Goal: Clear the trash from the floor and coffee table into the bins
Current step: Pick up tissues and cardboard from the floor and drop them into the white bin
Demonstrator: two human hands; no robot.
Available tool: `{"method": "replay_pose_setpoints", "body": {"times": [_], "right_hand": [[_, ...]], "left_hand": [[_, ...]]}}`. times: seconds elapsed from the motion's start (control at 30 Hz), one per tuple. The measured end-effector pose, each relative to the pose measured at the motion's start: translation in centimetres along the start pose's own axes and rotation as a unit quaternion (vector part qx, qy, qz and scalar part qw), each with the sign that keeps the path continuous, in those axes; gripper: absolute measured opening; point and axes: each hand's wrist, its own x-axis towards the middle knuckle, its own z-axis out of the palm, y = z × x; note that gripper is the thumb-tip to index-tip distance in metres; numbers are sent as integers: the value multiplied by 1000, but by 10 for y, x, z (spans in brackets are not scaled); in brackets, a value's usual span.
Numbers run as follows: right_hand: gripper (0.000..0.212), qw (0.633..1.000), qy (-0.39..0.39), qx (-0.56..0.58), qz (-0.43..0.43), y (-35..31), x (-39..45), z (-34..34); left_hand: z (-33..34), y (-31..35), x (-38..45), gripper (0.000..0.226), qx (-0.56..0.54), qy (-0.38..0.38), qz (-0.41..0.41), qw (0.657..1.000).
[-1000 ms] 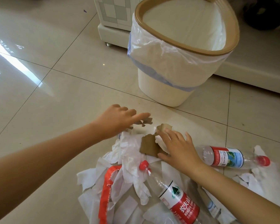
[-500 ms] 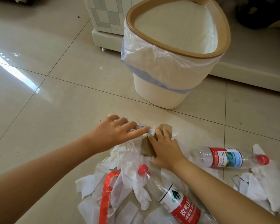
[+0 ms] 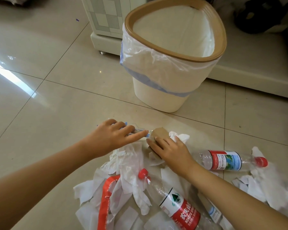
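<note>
While the lined bin (image 3: 173, 67) stands just beyond the pile of torn tissue (image 3: 131, 165) on the floor, we are at the gathering step. Our left hand (image 3: 113, 138) curls over a clear wrapper with blue ends (image 3: 136, 130); whether the fingers truly pinch it we cannot tell. Our right hand (image 3: 171, 151) lies with fingers nearly straight on a brown cardboard piece (image 3: 160, 133). Two red-labelled water bottles (image 3: 226, 160) (image 3: 176, 206) lie nearer us than the bin. Next, we judge, both hands must close and lift toward the bin.
</note>
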Motion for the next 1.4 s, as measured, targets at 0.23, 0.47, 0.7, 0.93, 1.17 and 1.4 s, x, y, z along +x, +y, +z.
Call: {"method": "replay_pose_setpoints", "body": {"times": [0.23, 0.47, 0.7, 0.93, 1.17, 1.4], "right_hand": [[41, 994, 109, 10, -30, 7, 3, -60], [45, 983, 183, 9, 2, 19, 2, -146], [37, 964, 265, -20, 12, 39, 36, -201], [35, 947, 315, -23, 57, 68, 77, -223], [42, 947, 310, -70, 55, 90, 90, -215], [37, 959, 278, -55, 29, 110, 119, -203]], "left_hand": [[-31, -9, 4, 82, 4, 15, -19, 1000], [-92, -31, 20, 75, 52, 85, -39, 994], [-150, -60, 56, 51, 123, 207, -66, 968], [-161, -101, 120, 45, 98, 265, -61, 957], [-140, -121, 186, 69, 90, 187, -89, 974], [-104, -129, 194, 80, 127, 112, -160, 972]]}}
